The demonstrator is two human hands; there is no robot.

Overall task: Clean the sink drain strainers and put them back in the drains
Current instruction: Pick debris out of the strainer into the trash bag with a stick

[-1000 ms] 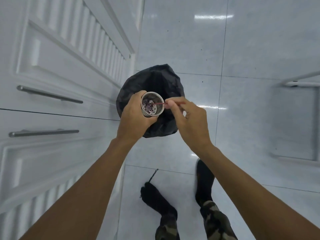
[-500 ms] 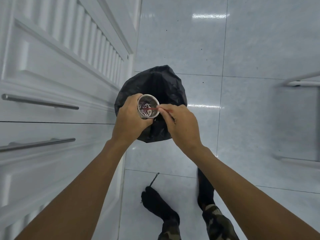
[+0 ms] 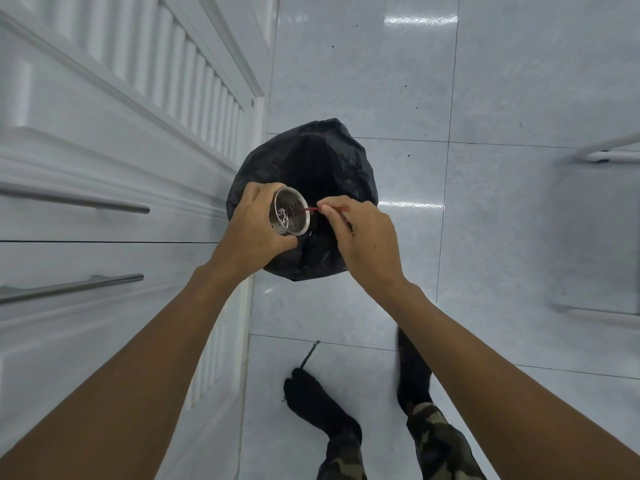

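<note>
A round metal drain strainer with small holes and dark purple residue inside is held over a black rubbish bag. My left hand grips the strainer from behind, its open mouth tipped toward the right. My right hand pinches a thin red stick, whose tip pokes into the strainer's bowl. Only one strainer is in view.
White cabinet doors with metal bar handles run along the left. The floor is pale glossy tile. My feet in black socks stand below the bag, with a small dark twig-like scrap beside them. A white frame stands at the right edge.
Both hands shifted slightly left and down over the bag. The strainer's mouth has tipped more to the right, and the red stick still reaches into it.
</note>
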